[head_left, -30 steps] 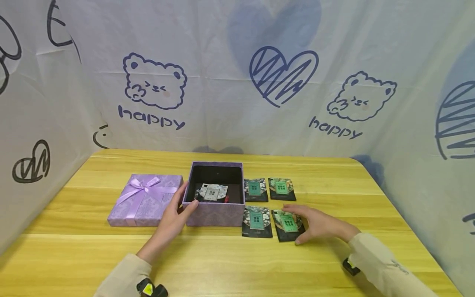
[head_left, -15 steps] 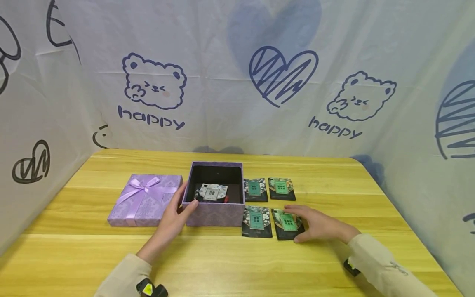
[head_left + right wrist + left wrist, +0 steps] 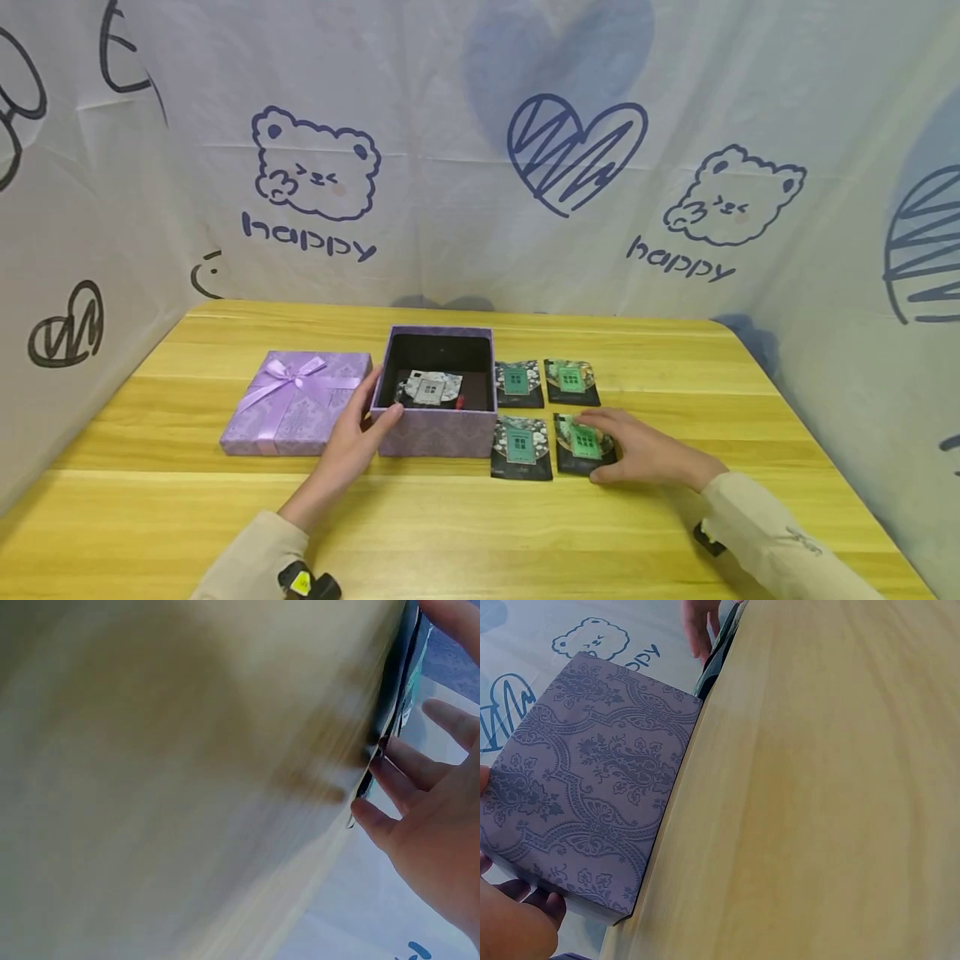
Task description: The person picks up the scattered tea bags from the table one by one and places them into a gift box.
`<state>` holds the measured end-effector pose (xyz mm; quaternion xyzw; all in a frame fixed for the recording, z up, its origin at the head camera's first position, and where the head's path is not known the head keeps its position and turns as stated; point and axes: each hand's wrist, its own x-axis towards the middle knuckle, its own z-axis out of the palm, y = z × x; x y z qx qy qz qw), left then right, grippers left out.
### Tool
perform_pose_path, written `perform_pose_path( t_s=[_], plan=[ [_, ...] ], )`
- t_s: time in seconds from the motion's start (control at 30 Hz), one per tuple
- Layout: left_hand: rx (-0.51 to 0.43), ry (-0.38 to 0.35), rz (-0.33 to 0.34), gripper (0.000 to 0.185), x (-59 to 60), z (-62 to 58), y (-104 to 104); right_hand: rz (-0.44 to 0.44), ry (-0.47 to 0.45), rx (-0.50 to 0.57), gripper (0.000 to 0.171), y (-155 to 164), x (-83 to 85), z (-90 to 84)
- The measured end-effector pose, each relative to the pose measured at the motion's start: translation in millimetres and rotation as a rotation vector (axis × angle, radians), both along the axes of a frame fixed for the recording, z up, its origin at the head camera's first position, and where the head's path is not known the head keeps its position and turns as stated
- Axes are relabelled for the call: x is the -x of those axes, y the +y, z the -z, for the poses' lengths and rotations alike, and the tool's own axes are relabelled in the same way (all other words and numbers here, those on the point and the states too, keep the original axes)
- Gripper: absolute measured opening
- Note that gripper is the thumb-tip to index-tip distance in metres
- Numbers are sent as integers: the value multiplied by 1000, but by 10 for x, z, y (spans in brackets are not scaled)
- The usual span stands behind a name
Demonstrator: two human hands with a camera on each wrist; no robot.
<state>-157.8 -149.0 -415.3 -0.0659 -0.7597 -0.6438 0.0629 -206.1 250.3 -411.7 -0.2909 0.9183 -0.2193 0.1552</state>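
Purple box [image 3: 437, 433] sits mid-frame in the head view, top off, with the left hand [image 3: 352, 433] wrapped round its lower-left corner, thumb at the rim and fingers along the side. So that's one box, plus one bow-tied lid [image 3: 309, 423] lying left of it.

The relation that matters imo: the lower green-label packet [image 3: 583, 448] is right of the box, below and right of frame centre, with the lower teal-label packet [image 3: 521, 450] in between. Its long axis seems to run up the frame, though the angle makes me unsure. The right hand [image 3: 648, 452] is way nearer: thumb and fingertips at its edges, fingers loosely spread, no firm grip that I can see.

Packet count: four on the table [image 3: 450, 533], two teal (there's the upper teal-label packet [image 3: 517, 385]) and two green (upper green-label packet [image 3: 572, 385]). One whitish packet [image 3: 433, 388] shows inside the box. Smallest: one red bit [image 3: 460, 402] beside it, too tiny to identify.
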Motion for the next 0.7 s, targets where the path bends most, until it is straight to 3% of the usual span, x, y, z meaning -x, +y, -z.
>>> perform_pose_path(
  t_s=[0.7],
  plan=[
    [7,-4,-12,68,1,8,-8,-3,117,25,81,-164,50,-88]
  ],
)
